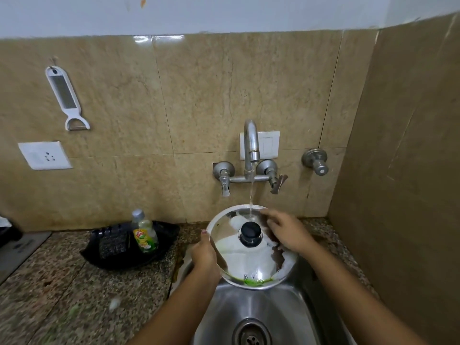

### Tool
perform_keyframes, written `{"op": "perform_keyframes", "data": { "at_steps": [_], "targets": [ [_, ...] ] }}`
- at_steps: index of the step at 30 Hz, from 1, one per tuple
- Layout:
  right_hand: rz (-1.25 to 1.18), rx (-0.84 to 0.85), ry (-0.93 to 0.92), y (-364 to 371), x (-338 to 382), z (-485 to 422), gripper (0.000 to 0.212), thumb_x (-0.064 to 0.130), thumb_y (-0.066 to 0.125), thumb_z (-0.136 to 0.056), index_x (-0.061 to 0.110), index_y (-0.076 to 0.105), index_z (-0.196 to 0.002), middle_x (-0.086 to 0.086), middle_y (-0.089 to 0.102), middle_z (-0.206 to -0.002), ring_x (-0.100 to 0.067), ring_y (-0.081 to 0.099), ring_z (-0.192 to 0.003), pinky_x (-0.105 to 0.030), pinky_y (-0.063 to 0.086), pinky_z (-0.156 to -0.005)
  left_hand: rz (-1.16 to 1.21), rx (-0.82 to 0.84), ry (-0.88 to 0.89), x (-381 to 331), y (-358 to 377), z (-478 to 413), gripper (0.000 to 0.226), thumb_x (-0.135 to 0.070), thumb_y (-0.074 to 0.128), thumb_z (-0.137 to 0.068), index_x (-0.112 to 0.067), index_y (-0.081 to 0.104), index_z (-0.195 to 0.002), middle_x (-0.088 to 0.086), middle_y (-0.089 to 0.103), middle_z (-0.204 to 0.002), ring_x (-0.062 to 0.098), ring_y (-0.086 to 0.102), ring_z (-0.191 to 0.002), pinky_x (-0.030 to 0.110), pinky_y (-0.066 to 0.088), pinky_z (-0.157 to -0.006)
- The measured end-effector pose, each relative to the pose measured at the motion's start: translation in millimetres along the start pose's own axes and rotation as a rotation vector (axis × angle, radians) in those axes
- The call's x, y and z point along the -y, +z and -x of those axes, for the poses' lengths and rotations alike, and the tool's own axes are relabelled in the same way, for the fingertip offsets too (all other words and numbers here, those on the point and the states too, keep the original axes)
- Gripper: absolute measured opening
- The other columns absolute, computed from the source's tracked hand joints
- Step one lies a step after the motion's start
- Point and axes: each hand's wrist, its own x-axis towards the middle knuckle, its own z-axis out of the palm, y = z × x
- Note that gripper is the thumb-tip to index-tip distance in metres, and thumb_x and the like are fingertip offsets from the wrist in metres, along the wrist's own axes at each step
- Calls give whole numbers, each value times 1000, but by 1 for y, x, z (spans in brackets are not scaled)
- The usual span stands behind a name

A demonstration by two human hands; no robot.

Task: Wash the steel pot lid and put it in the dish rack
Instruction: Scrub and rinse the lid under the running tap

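The steel pot lid [249,260] with a black knob [250,232] is tilted over the sink, top side toward me, foam and a green smear on it. My left hand [204,257] grips its left rim. My right hand [286,232] rests flat on the lid's upper right, fingers spread across the surface. A thin stream from the tap [251,140] falls onto the lid's top edge. No dish rack is in view.
The steel sink [281,317] with its drain lies below. On the granite counter to the left, a black tray [164,235] holds a scrubber [112,245] and a dish soap bottle [144,232]. A grater [66,95] and a socket [44,155] are on the tiled wall. The side wall is close on the right.
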Motion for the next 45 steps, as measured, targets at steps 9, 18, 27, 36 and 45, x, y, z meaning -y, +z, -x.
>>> {"op": "perform_keyframes", "data": {
  "at_steps": [9,18,27,36,45],
  "targets": [
    [355,22,-131,1,-13,28,49,31,33,-101,27,25,-149,11,21,-157,-8,20,-145,-31,19,-119,7,10,-6,0,7,-1,49,-40,45,-97,3,58,-118,20,61,-113,34,56,-96,40,48,-86],
    [559,-7,-424,38,11,61,50,30,27,-90,19,59,-127,-5,60,-133,-21,56,-124,-35,45,-103,32,-43,-68,8,13,0,55,-41,36,-100,6,49,-125,16,56,-105,41,58,-109,44,49,-91],
    [779,147,-662,31,2,59,48,25,36,-93,25,44,-140,5,46,-146,-13,42,-135,-35,18,-114,63,125,-17,12,16,-20,51,-39,39,-99,4,59,-118,20,65,-112,36,63,-101,44,52,-91],
    [740,95,-65,30,19,-8,51,32,27,-99,11,31,-145,-10,36,-151,-25,37,-136,-40,24,-115,-38,303,114,29,23,-6,35,-30,38,-101,-11,64,-90,18,71,-97,34,68,-92,45,54,-88],
    [876,41,-211,50,26,4,51,34,27,-99,12,32,-145,-10,39,-150,-26,35,-137,-41,19,-117,8,322,105,26,22,-21,41,-32,38,-101,-3,64,-111,20,71,-104,32,68,-93,41,54,-87]
  ]
}}
